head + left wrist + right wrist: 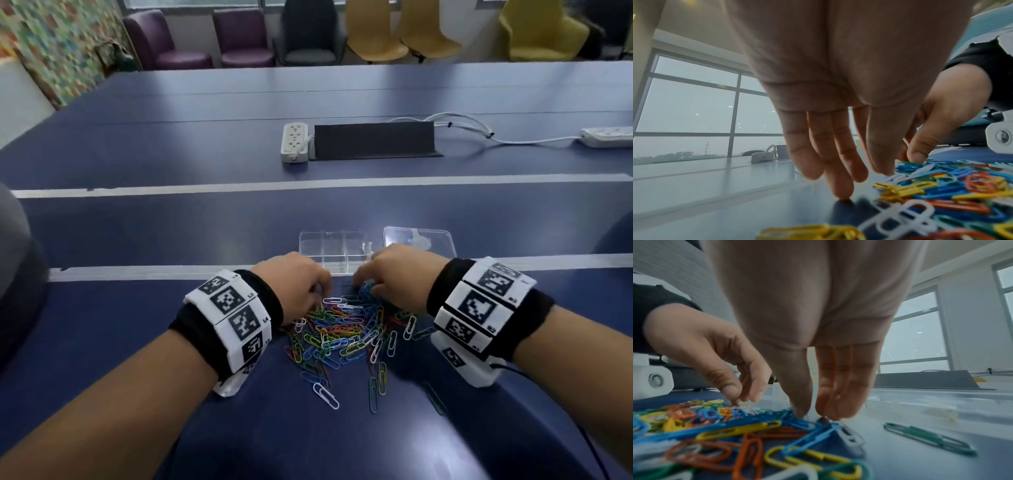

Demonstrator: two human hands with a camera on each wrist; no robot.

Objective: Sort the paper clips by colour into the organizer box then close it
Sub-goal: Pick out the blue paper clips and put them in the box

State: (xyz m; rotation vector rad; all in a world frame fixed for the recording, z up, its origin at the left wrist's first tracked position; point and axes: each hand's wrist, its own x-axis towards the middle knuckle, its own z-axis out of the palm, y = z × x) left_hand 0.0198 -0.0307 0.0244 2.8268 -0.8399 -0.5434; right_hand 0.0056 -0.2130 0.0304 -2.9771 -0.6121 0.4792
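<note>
A heap of coloured paper clips (346,329) lies on the blue table in front of me. Behind it stands the clear organizer box (335,253), open and with bare compartments, and its lid (421,238) lies to the right. My left hand (301,277) reaches down at the heap's far left edge. Its thumb (729,389) and forefinger pinch together on a clip there, and its middle fingertip (842,194) touches the table. My right hand (394,270) hangs over the heap's far right edge. Its straight fingers (838,394) and thumb touch blue clips (809,423), a small gap between them.
A green clip (929,438) lies apart to the right of the heap, and a few stray clips (325,394) lie nearer me. A white power strip (294,142) and a dark cable hatch (373,140) sit further back. Chairs line the far side.
</note>
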